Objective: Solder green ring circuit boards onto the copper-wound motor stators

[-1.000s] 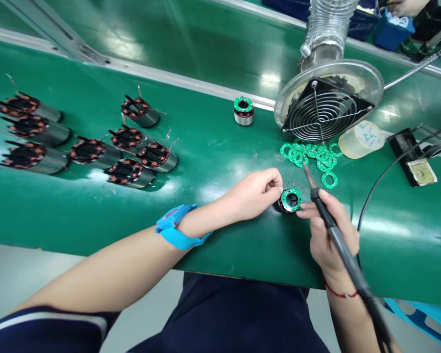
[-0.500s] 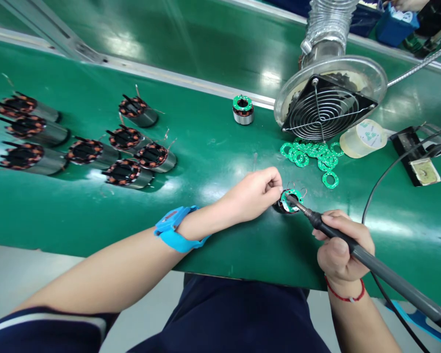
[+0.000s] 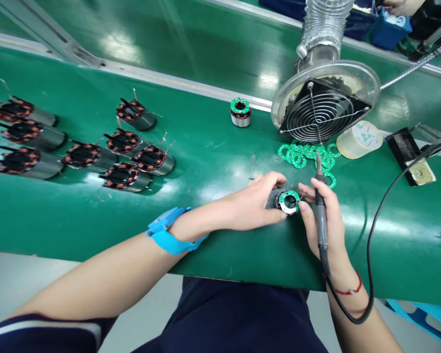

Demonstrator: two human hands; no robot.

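Note:
A motor stator topped with a green ring circuit board stands on the bench in front of me. My left hand grips it from the left, thumb at the near side and fingers behind. In my right hand is a soldering iron, its tip pointing away from me over the loose rings. That hand's thumb and a fingertip are at the stator's right edge, by a thin copper wire; whether they pinch the wire I cannot tell.
Several bare stators stand at the left. Another stator with a green ring is near the back rail. Loose green rings lie under the round fume extractor. A tape roll and sponge holder sit right; the iron's cord loops around.
The iron's tip has left the board and the iron has swung to point away from me. My right hand has come to the stator's right side; my left hand has opened from a pinch to grip it.

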